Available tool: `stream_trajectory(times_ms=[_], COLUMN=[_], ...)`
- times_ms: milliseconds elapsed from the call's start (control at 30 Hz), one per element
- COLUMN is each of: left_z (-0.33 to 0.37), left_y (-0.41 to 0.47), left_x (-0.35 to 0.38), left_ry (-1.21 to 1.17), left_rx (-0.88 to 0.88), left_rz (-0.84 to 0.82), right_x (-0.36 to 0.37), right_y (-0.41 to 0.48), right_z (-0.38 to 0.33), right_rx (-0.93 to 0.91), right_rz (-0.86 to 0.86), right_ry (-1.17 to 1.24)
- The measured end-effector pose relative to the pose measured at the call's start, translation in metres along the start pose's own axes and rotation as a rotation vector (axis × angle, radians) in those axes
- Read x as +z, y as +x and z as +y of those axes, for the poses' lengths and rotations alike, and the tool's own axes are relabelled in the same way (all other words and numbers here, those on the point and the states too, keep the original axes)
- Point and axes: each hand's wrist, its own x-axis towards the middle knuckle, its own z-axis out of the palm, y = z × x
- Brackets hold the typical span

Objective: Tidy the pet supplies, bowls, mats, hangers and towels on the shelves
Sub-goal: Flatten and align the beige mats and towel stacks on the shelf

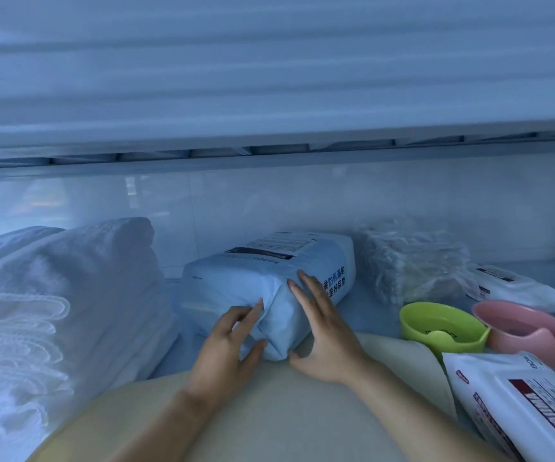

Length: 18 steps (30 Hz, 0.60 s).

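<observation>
1. Blue pack [263,281] of pet pads lies on its side on the shelf [372,316], mid-frame, with its long axis running away from the viewer. Stacked white towels [56,295] sit just beside it on the left, and a crinkled clear bag [412,258] on its right.
2. Left hand [226,335]: thumb and forefinger curled round the near-left corner fold, pinching it. Right hand [322,328]: fingers straight and spread, flat on the near-right top edge, thumb low at the end face.
3. Handling, judged: soft pads in smooth film, so compressible and likely slippery. Bulky, probably moderate weight, not fragile. The corner fold alone could slip or tear, so better to bear on both long sides or push from the near end.
4. Green bowl [442,328] and pink bowl [529,328] stand side by side, seemingly touching, right of the pack and apart from it.
5. Unclear or hidden:
   - Beige sheet [286,411] under the forearms: mat or clothing, cannot tell.
   - White wipes pack [519,398] is cut off at lower right.
   - The blue pack's far end and underside are hidden.
   - The upper shelf [269,95] is blurred.
</observation>
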Motion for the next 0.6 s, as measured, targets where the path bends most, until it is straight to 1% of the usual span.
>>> stream_trajectory(times_ms=[67,167,233,367,433,533,600], left_z=[-0.001,-0.003,-0.003,0.003,0.010,0.029,0.044], left_y=[-0.002,0.003,0.009,0.028,0.040,0.064,0.079], left_x=[0.003,0.001,-0.002,-0.014,-0.021,-0.029,-0.030], left_ry=[0.034,-0.024,-0.063,-0.049,-0.030,-0.067,-0.079], left_rx=[0.027,-0.051,-0.070,-0.036,-0.018,0.006,0.050], left_rz=[-0.012,0.042,0.069,0.072,0.104,0.199,0.211], right_x=[0.002,-0.003,-0.008,-0.018,-0.023,-0.031,-0.037], right_y=[-0.002,0.000,0.001,0.004,0.004,0.009,0.014], right_z=[-0.002,-0.003,-0.004,-0.012,-0.015,-0.017,-0.017], right_rx=[0.021,0.041,0.040,0.025,-0.009,-0.056,-0.030], right_rz=[0.009,0.008,-0.003,-0.014,-0.023,-0.018,0.029], right_ry=[0.017,0.020,0.000,-0.012,-0.024,-0.111,-0.191])
